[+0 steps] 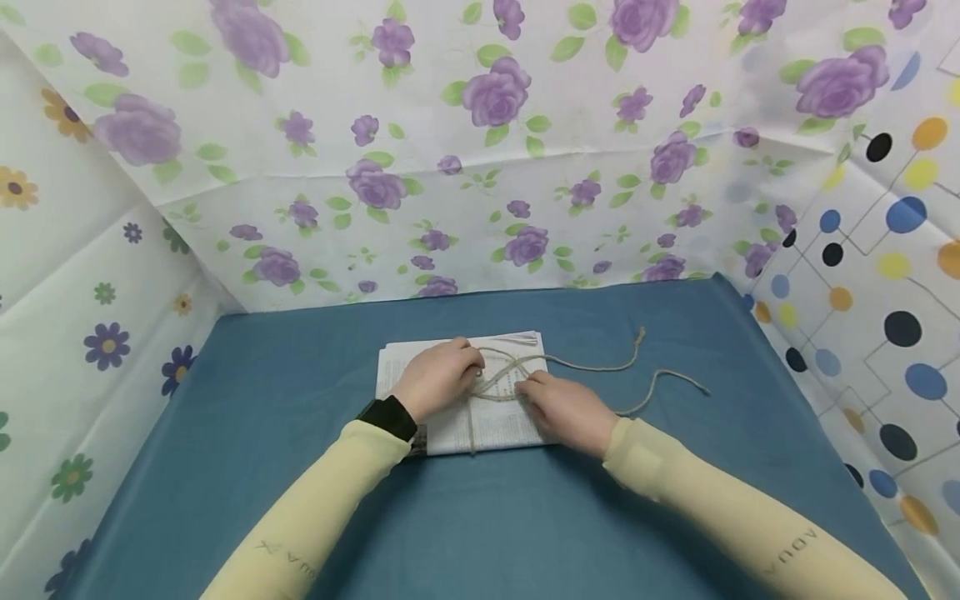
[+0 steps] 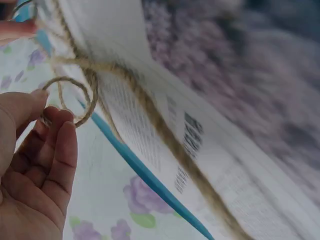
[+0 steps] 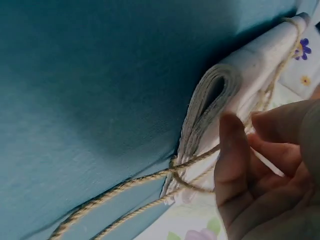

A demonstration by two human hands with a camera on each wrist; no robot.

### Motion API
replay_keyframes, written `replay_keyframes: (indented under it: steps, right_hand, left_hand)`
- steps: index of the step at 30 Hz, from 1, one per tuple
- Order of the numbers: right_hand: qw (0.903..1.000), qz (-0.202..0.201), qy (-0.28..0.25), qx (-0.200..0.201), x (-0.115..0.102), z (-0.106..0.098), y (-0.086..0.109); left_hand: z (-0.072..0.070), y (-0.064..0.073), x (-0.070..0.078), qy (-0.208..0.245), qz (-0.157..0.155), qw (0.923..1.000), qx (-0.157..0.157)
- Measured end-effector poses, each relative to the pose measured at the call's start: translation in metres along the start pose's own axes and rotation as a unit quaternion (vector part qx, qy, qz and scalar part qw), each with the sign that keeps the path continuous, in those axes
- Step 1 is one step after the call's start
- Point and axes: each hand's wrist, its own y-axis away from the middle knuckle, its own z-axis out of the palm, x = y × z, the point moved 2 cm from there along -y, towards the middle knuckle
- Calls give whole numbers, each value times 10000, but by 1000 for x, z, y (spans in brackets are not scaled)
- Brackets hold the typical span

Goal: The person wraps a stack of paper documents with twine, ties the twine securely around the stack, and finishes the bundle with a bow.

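Observation:
A folded stack of newspaper [image 1: 447, 435] lies on the blue-covered table, with a strand of brown twine [image 1: 471, 425] running across it. Over the top of the stack, my left hand [image 1: 438, 379] pinches a small twine loop [image 2: 92, 95] between thumb and fingertips, seen closely in the left wrist view. My right hand [image 1: 570, 410] is at the stack's right side, its thumb and fingers pinching twine at the edge of the larger loop. The fingertips partly hide that grip in the right wrist view, where the newspaper's rounded fold [image 3: 225, 80] shows beside the hand.
Two loose twine ends [image 1: 640, 335] trail off the stack to the right over the blue cloth [image 1: 300, 358]. A flowered white sheet [image 1: 420, 183] rises behind the table, with patterned sheets at the left and right sides [image 1: 885, 333].

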Motion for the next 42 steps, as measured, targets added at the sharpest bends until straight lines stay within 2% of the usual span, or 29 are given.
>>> replay_keyframes:
  steps: [5,8,11,15,17,19,22,24,27,29,31,34,37,42]
  right_hand:
    - [9988,428,-237,-21,8,2,2]
    - [9966,679,-465,-52,14,-2,9]
    - [9924,1018,-684,-58,20,-8,18]
    - [9861,1449,-804,-151,28,-14,30]
    - [9837,1594,-814,-187,32,-17,36]
    - [9816,1702,-844,-197,36,-19,41]
    - [9802,1758,-893,-168,41,-22,48]
    - [9812,1666,-971,-95,42,-24,50]
    - [9834,1323,-1238,51,38,-28,49]
    - [9834,1088,-1444,164,32,-31,45]
    - [9820,895,-1651,220,25,-33,41]
    - [9809,673,-1817,154,17,-35,36]
    - [9816,580,-1817,45,19,-36,34]
    - [9846,920,-1479,141,38,-42,23]
  left_hand:
    - [-12,18,-6,654,-470,9964,265]
    - [-15,31,-12,824,-789,9930,303]
    - [-12,41,-18,859,-1097,9901,142]
    - [-1,45,-24,843,-1457,9856,-168]
    - [2,45,-24,824,-1569,9840,-161]
    - [2,44,-22,833,-1573,9840,-12]
    - [0,38,-12,864,-1252,9881,223]
    - [1,34,-1,849,-783,9931,223]
    - [7,27,22,863,18,9962,-83]
    - [14,25,38,983,337,9940,-340]
    - [20,23,51,1154,478,9908,-528]
    - [28,24,61,1240,522,9892,-579]
    - [33,29,63,890,755,9925,-360]
    - [36,42,64,231,1116,9934,112]
